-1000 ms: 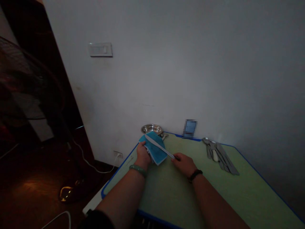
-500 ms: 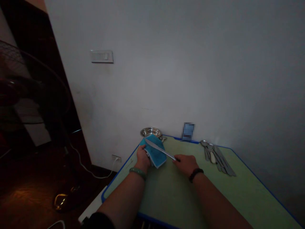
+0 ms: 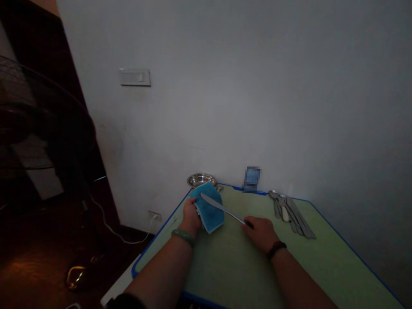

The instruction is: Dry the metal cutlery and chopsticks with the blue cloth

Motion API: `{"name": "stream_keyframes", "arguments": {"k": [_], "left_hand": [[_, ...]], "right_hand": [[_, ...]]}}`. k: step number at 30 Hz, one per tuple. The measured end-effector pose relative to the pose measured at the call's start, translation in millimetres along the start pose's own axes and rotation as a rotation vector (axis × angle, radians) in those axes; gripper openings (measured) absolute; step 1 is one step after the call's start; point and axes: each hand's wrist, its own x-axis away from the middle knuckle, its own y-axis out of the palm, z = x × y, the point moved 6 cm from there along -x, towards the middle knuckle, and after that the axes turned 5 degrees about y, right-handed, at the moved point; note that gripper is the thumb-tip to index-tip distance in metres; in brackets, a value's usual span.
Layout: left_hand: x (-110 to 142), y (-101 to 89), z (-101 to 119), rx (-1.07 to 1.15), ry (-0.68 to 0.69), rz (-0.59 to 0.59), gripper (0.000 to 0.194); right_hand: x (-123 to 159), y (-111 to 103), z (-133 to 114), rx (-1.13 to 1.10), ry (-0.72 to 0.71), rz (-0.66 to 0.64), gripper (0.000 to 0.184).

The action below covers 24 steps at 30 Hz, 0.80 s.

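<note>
My left hand (image 3: pixel 191 217) is shut around a folded blue cloth (image 3: pixel 209 210), gripping it from the near left side. A table knife (image 3: pixel 223 209) lies with its steel blade across the top of the cloth. My right hand (image 3: pixel 261 234) holds the knife by its dark handle, just right of the cloth. Both hands rest close above the green tabletop (image 3: pixel 231 266), which has a blue edge.
At the far right of the table lies a pile of steel cutlery (image 3: pixel 289 216). A steel bowl (image 3: pixel 201 180) sits behind the cloth, and a pixelated blue object (image 3: pixel 252 178) stands by the wall. A dark standing fan (image 3: pixel 41 128) and a white cable (image 3: pixel 119 234) are left of the table.
My right hand has moved right and slightly toward me, drawing the knife blade along the cloth. My left hand still grips the cloth.
</note>
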Motion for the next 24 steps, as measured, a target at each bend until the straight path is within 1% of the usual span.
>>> {"name": "stream_keyframes", "arguments": {"k": [2, 4, 8, 12, 16, 21, 24], "left_hand": [[1.2, -3.0, 1.1, -0.078, 0.002, 0.079, 0.046], [2.9, -2.9, 3.2, -0.110, 0.025, 0.120, 0.044], [5.6, -0.2, 5.8, -0.105, 0.056, 0.141, 0.041], [6.4, -1.6, 8.8, -0.138, 0.095, 0.184, 0.039], [6.0, 0.3, 8.2, -0.131, 0.075, 0.170, 0.039], [7.0, 0.0, 12.3, -0.156, 0.114, 0.207, 0.031], [6.4, 0.0, 13.9, -0.152, 0.135, 0.209, 0.027]], "right_hand": [[-0.1, 2.1, 0.8, 0.006, 0.008, -0.029, 0.024], [-0.3, 3.2, 2.5, 0.015, 0.022, -0.040, 0.024], [-2.0, 4.2, 9.7, 0.009, 0.069, -0.026, 0.024], [-3.6, 7.6, 14.8, 0.013, 0.094, -0.042, 0.025], [-4.2, 10.1, 16.8, 0.010, 0.120, -0.048, 0.024], [-5.1, 11.7, 20.1, 0.009, 0.160, -0.029, 0.022], [-5.5, 12.0, 22.6, 0.008, 0.189, -0.033, 0.022]]}}
